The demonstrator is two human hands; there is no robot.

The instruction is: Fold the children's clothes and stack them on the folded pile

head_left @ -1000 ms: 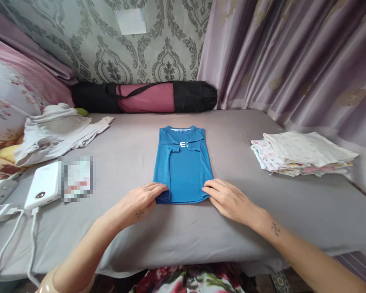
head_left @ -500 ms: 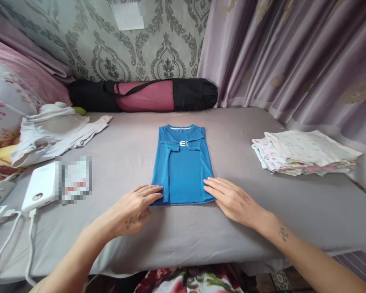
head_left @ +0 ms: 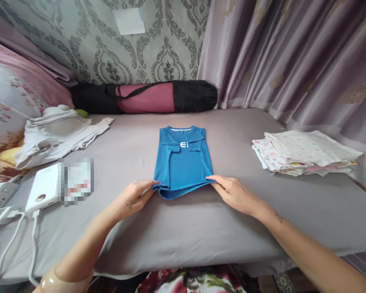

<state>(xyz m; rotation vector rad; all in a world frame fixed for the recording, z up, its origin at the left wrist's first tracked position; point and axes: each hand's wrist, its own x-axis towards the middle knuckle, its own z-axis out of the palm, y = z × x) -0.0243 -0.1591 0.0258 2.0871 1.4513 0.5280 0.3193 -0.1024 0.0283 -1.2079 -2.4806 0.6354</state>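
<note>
A blue T-shirt (head_left: 186, 165) lies on the bed with its sides and sleeves folded inward and its collar at the far end. White lettering shows partly between the sleeves. My left hand (head_left: 136, 199) pinches the near left corner of the hem. At the near right corner, my right hand (head_left: 234, 193) grips the hem between thumb and fingers. Both corners are raised a little off the sheet, and the hem sags between them.
Folded patterned cloths (head_left: 305, 152) are stacked at the right. On the left lie a crumpled white garment (head_left: 57, 130), a white power bank (head_left: 44, 187), a blurred packet (head_left: 77, 181) and a power strip (head_left: 1, 193) with cables. A long black-and-pink bag (head_left: 144, 97) rests along the wall.
Both hands went from lying flat on the shirt's near corners to pinching them. The near hem has come up off the sheet.
</note>
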